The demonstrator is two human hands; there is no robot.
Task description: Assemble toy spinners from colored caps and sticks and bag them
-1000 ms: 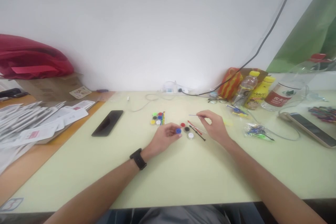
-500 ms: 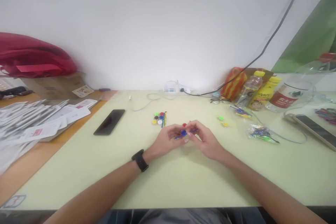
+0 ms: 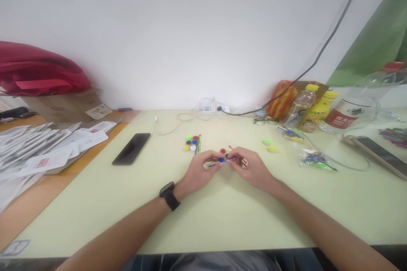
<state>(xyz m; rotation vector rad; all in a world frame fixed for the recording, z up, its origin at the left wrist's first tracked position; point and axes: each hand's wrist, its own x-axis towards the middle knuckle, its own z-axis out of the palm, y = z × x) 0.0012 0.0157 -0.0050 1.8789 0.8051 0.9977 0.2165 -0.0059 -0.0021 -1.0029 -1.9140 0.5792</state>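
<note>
Blue disc (image 3: 221, 159) and blue stick (image 3: 212, 165) are at centre frame, between the hands. Left hand (image 3: 197, 173): thumb and fingers pinching the disc, probably to steady it. Right hand (image 3: 252, 167): fingertips pinched on the stick's right end, likely for fine control of a thin part. Can't tell if the stick runs through the disc or just alongside.

Surroundings, left to right: red fabric (image 3: 41, 67) on a carton (image 3: 60, 108) upper left, paper packets (image 3: 44, 148) below. Black phone (image 3: 132, 148) lies flat, clear of the left hand. Loose discs (image 3: 186, 147) sit grouped against a row of coloured sticks (image 3: 198, 145), apparently sorted. Red disc (image 3: 223, 151) and black disc (image 3: 227, 156) lie right by the fingertips; fingers partly hide the black one, so they're the nearest clutter. Red and white bits show through the right hand's finger loop, too small to identify. Further right: green piece (image 3: 266, 142), yellow piece (image 3: 271, 149), bagged parts (image 3: 316, 160), drink bottles (image 3: 319, 114) behind, second phone (image 3: 383, 156) at the right edge. All those are off the hands.
</note>
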